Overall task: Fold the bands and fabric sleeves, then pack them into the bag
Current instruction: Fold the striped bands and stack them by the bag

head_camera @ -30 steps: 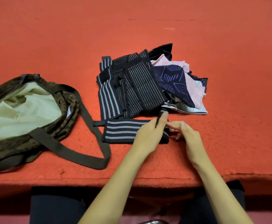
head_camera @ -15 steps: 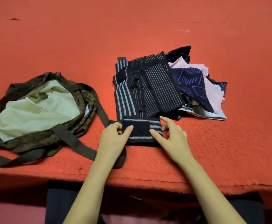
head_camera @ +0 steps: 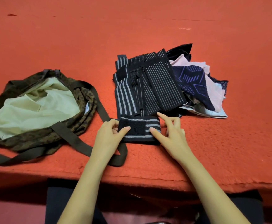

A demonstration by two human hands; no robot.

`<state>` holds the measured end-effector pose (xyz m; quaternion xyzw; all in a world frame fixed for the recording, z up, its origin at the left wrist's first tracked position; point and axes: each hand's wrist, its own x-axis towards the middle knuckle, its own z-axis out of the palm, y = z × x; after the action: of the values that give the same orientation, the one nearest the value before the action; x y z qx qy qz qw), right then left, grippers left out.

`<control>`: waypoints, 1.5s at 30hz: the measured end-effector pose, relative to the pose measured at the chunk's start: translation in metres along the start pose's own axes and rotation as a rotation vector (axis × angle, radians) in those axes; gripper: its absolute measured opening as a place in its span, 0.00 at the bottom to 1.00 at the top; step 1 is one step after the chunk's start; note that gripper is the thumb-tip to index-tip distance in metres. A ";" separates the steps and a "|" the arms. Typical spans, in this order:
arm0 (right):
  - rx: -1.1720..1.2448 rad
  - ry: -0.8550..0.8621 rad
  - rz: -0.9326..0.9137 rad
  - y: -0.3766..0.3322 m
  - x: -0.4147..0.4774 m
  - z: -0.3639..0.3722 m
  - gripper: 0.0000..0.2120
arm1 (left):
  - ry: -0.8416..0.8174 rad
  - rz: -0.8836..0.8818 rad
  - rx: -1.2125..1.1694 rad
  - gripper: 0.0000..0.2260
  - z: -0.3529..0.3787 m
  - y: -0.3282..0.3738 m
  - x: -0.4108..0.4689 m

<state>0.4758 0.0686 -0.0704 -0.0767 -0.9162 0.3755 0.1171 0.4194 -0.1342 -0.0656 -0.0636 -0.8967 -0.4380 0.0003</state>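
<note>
A folded black band with grey stripes (head_camera: 148, 133) lies near the table's front edge, its black velcro patch facing up. My left hand (head_camera: 111, 136) pinches its left end, thumb on the patch. My right hand (head_camera: 172, 131) presses the band's right part with its thumb, the index finger stretched over the far edge. Behind it lies a pile of striped black bands (head_camera: 148, 84) and fabric sleeves (head_camera: 201, 88) in navy, pink and pale blue. The open brown patterned bag (head_camera: 35, 107) with pale lining sits at the left.
The bag's dark straps (head_camera: 103, 110) loop across the red table cover (head_camera: 148, 29) and pass under my left hand. The table's front edge (head_camera: 148, 177) runs just below my wrists. Dark-clothed knees show beneath it.
The long band has been folded over from right to left into a short packet. My left hand shifted to its left end, my right hand to its right part.
</note>
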 end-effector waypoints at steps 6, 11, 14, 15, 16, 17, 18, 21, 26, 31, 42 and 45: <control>0.009 -0.065 -0.016 -0.007 0.007 0.009 0.25 | 0.030 0.012 -0.006 0.13 0.007 0.003 -0.005; 0.378 0.179 -0.107 0.003 0.000 -0.002 0.23 | 0.061 0.083 -0.059 0.10 -0.011 -0.005 -0.017; 0.424 0.189 -0.076 0.006 0.001 -0.003 0.21 | 0.079 0.168 0.051 0.15 -0.027 -0.015 -0.020; 0.411 0.174 -0.074 0.006 0.002 -0.002 0.21 | -0.010 0.195 0.107 0.22 -0.031 -0.016 -0.021; 0.404 0.162 -0.073 0.006 0.002 -0.001 0.21 | -0.134 0.215 0.189 0.28 -0.033 -0.015 -0.022; 0.401 0.156 -0.074 0.007 0.002 -0.001 0.21 | -0.249 0.231 0.288 0.32 -0.034 -0.012 -0.024; 0.402 0.152 -0.075 0.007 0.002 -0.001 0.21 | -0.329 0.245 0.383 0.34 -0.033 -0.011 -0.026; 0.415 0.147 -0.070 0.009 0.002 -0.001 0.20 | -0.371 0.279 0.558 0.28 -0.031 -0.008 -0.027; 0.419 0.146 -0.068 0.007 0.000 -0.002 0.20 | -0.423 0.299 0.530 0.11 -0.031 -0.005 -0.021; 0.377 0.169 -0.075 0.006 -0.002 -0.001 0.21 | 0.089 0.344 0.783 0.07 -0.038 -0.006 0.051; 0.331 0.173 -0.089 0.006 -0.001 0.001 0.22 | 0.155 0.189 1.043 0.08 -0.045 0.015 0.092; 0.321 0.175 -0.087 0.004 -0.001 0.001 0.23 | 0.035 0.098 0.532 0.14 -0.021 0.045 0.051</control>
<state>0.4768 0.0708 -0.0744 -0.0500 -0.8334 0.5032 0.2231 0.3729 -0.1179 -0.0145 -0.0972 -0.9760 -0.1874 0.0538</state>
